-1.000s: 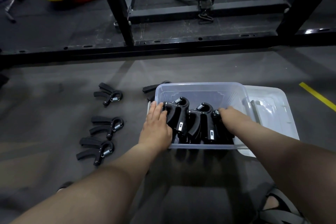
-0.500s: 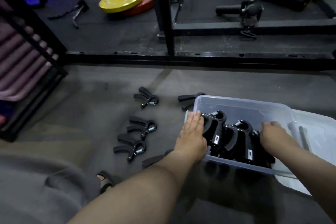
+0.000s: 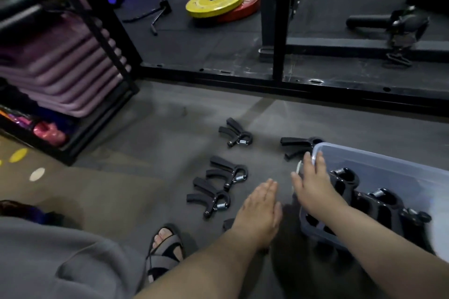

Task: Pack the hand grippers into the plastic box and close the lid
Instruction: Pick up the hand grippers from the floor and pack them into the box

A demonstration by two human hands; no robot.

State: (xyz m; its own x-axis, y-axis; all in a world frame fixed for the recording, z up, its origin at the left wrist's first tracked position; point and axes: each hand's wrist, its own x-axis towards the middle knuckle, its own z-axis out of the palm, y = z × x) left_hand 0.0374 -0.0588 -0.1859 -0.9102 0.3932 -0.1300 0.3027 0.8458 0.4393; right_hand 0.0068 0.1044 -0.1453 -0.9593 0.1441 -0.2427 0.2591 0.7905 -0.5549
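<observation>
A clear plastic box point(image 3: 379, 160) stands on the grey floor at the right, with several black hand grippers point(image 3: 369, 199) packed inside. My right hand point(image 3: 313, 184) rests flat over the box's left end, fingers spread, holding nothing. Just left of the box, my left hand point(image 3: 260, 209) hovers flat and empty over the floor, and a dark piece point(image 3: 227, 223) peeks out under its wrist. Three loose hand grippers lie on the floor: one far point(image 3: 237, 135), one in the middle point(image 3: 228, 175), one near point(image 3: 210, 199). Another gripper point(image 3: 298, 145) lies against the box's far left corner.
A black rack with stacked purple mats point(image 3: 60, 63) stands at the left. A black gym frame point(image 3: 279, 19) crosses behind, with yellow and red weight plates point(image 3: 216, 3) beyond it. My sandalled foot point(image 3: 166, 243) and grey clothing are at the bottom left.
The view has swung left. My left hand has come off the box's left end and moved out over the floor. My right hand has shifted from the box's right part to its left end.
</observation>
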